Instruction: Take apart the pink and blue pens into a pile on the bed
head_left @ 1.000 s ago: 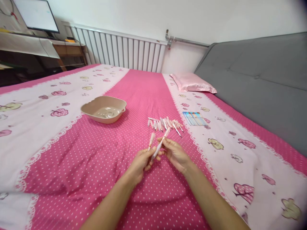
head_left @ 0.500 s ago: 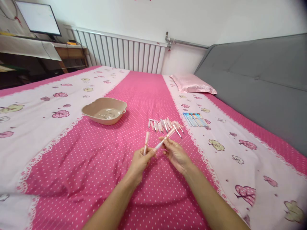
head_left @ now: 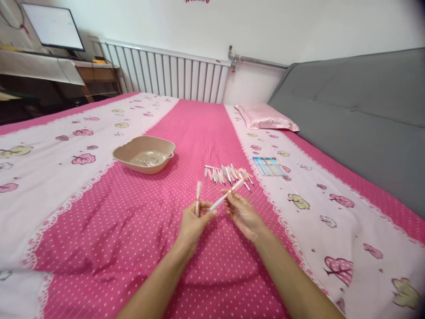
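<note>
In the head view my left hand point(head_left: 194, 221) is closed round a slim pink pen point(head_left: 198, 194) that stands nearly upright. My right hand point(head_left: 244, 212) pinches a second pink-and-white pen point(head_left: 219, 201), held at a slant with its pink end up to the right. That pen's lower end meets the thumb and fingers of my left hand; whether they grip it I cannot tell. Just beyond both hands lies a loose pile of pink and white pens and pen parts point(head_left: 229, 173) on the bedspread.
A row of blue-topped pens point(head_left: 269, 166) lies to the right of the pile. A beige basin point(head_left: 144, 155) with small clear pieces inside sits at the left. Farther off are a pink pillow point(head_left: 265, 117), a grey headboard point(head_left: 352, 93), a radiator point(head_left: 166, 71) and a monitor point(head_left: 53, 26).
My left hand and its pen have shifted slightly left, and the pen is more upright. The pen in my right hand now lies at a flatter slant.
</note>
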Motion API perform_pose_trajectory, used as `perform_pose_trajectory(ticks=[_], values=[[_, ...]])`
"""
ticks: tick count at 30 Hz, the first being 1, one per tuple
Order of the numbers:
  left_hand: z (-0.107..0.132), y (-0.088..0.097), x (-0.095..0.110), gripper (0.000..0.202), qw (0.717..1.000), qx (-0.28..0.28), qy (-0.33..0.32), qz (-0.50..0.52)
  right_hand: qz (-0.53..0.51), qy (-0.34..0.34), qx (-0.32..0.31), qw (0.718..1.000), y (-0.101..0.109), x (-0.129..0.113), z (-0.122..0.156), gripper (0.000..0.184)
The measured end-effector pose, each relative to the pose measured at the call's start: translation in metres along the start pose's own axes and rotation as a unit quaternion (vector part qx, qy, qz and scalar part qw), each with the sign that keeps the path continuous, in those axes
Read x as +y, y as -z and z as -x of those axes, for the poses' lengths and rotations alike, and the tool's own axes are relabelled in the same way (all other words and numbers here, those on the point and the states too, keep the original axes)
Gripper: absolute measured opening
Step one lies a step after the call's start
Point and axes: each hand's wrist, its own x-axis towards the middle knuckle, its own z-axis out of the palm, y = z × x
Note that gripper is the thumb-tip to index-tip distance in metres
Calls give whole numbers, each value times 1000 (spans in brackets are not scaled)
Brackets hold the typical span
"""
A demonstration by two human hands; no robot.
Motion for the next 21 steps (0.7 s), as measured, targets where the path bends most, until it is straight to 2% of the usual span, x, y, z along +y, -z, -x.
perform_pose_trajectory(ticks=[2, 5, 8, 11, 15, 18, 21], values=[[0, 1, -1, 27, 1000, -1, 7, -5, -1, 2, -1, 1000, 0, 0, 0, 25], [-1, 4, -3, 37, 998, -21, 52, -14, -6, -1, -7, 1000, 1, 1, 0, 26], [-2, 6, -2, 46, 998, -3, 68, -10, -20, -5, -5, 1000, 1, 1, 0, 28], [-3, 5, 0, 41, 998, 27, 50, 4, -31, -4, -1, 1000, 1, 1, -1, 29], [-5, 4, -2, 43, 1000, 17, 0, -5, -31, -6, 4, 999, -1, 1, -1, 29], [-6, 4, -5, 34, 999, 20, -39, -18, -32, -8, 8, 999, -2, 1, -1, 28], [-5, 5, -5, 28, 999, 17, -31, -18, -35, -11, 6, 999, -3, 2, 0, 29]])
